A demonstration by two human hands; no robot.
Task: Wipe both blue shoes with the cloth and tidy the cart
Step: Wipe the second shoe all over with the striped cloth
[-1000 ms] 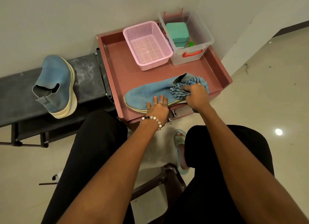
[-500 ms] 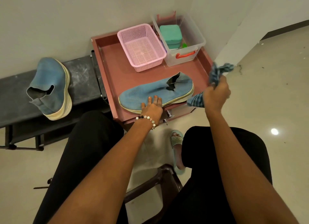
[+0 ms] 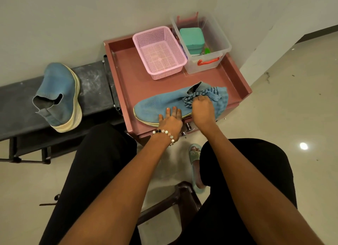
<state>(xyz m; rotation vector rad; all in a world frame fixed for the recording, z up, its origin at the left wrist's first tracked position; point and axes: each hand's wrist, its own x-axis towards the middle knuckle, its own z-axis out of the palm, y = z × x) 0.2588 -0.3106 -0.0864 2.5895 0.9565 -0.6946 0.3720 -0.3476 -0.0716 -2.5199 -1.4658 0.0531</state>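
My left hand (image 3: 171, 119) presses flat on the blue shoe (image 3: 161, 105) to steady it on the cart (image 3: 236, 74) while my right hand (image 3: 202, 107) grips the striped cloth (image 3: 218, 98), bunched for wiping the heel.

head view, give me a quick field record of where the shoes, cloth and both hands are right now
shoe on cart: blue shoe lying on the pink cart tray, toe to the left
second shoe: other blue shoe on the dark bench, left of the cart
cloth: blue striped cloth over the heel end of the shoe on the cart
left hand: fingers straight, pressing the shoe's side
right hand: gripping the cloth
behind: pink basket and clear box at the back of the tray
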